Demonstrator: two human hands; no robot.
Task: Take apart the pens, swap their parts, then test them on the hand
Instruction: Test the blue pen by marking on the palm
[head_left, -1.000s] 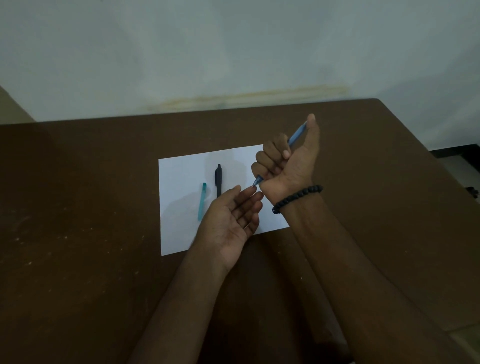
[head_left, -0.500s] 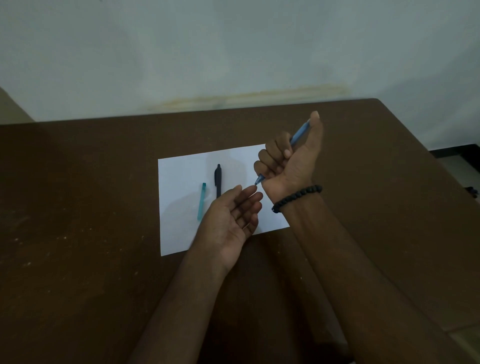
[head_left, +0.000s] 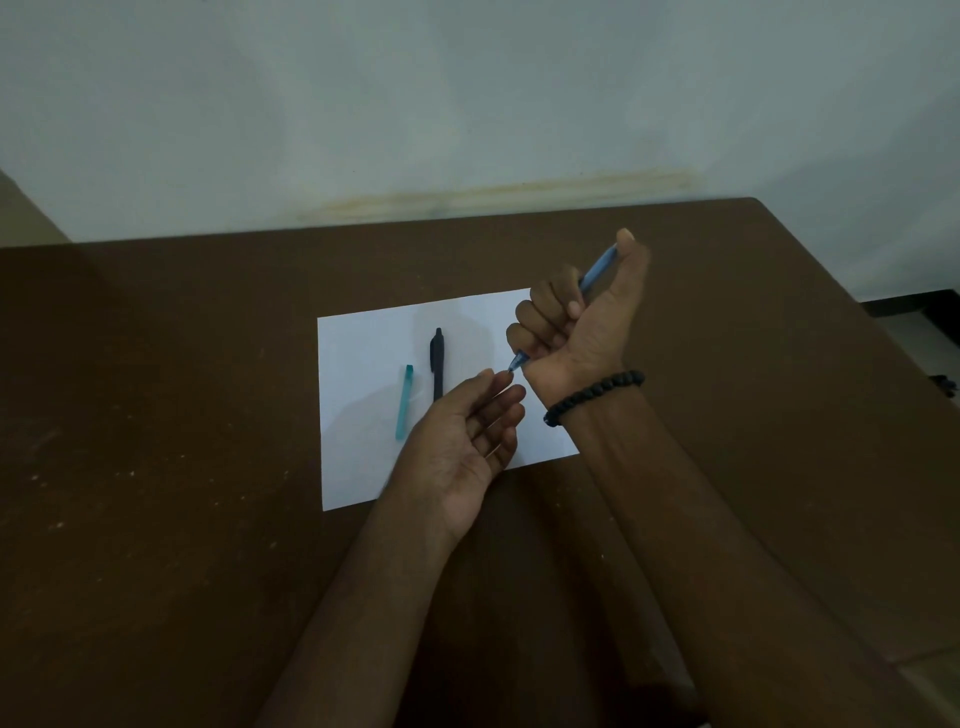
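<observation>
My right hand grips a blue pen in a fist, thumb up on the pen's top end and its tip pointing down-left. That tip sits right at the fingertips of my left hand, which is held palm up with relaxed fingers and holds nothing. On the white sheet of paper lie a black pen and, to its left, a teal pen part; my left hand hides the black pen's lower end.
The paper lies on a dark brown table against a pale wall. A black bead bracelet is on my right wrist. The table's right edge runs diagonally.
My right hand has shifted slightly, with the thumb now pressing further over the pen's top. My left hand has stayed in place with its palm up.
</observation>
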